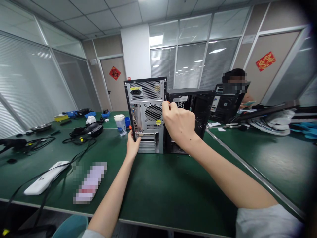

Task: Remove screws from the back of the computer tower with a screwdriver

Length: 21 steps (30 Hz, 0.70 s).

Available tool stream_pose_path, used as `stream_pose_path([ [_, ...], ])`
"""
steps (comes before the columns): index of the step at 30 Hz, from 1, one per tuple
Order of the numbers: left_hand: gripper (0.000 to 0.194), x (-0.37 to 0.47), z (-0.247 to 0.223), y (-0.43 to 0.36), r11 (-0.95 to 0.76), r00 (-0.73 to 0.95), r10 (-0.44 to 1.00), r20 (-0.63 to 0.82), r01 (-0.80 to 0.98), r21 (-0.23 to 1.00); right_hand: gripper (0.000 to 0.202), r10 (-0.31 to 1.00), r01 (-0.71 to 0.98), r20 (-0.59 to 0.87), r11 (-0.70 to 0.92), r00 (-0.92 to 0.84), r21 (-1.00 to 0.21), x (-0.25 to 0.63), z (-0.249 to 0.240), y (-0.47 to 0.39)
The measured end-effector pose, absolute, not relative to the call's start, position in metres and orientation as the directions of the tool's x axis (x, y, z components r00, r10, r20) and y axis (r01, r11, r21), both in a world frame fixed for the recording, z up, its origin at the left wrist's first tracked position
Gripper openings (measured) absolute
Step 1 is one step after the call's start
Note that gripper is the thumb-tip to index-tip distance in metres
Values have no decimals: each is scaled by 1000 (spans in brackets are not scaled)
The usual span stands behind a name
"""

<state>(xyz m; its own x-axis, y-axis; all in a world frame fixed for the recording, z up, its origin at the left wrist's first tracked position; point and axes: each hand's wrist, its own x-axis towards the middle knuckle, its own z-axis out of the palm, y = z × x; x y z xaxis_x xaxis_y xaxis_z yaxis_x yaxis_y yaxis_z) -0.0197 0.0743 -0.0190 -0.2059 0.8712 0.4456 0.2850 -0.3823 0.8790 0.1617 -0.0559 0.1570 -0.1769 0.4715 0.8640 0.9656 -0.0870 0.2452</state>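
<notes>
A computer case stands upright on the green table, its back panel with power socket and round fan grille facing me. My left hand grips the lower left edge of the case, thumb on the back panel. At the upper right edge of that panel, my right hand is closed, fingers curled; a bit of orange shows at its fingertips, and what it holds is mostly hidden. Right behind that hand stands a black case with an open frame, touching or very near the first one.
The green table carries a lidded cup, a white device, a blurred pinkish item and black cables at left. A person sits behind another black case at right. A teal bin is below the front edge.
</notes>
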Motion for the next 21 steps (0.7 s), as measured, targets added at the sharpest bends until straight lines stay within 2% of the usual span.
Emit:
stream_pose_path([
  [6, 62, -21, -18, 73, -366, -197, 889, 413, 237, 900, 33, 445, 972, 884, -102, -146, 211, 159, 170, -58],
  [11, 62, -22, -18, 74, -361, -196, 893, 405, 228, 904, 31, 497, 976, 854, -57, -155, 210, 157, 172, -58],
  [21, 65, -24, -19, 74, -356, -184, 893, 410, 269, 895, 36, 569, 934, 786, -81, -243, 348, 151, 178, -61],
])
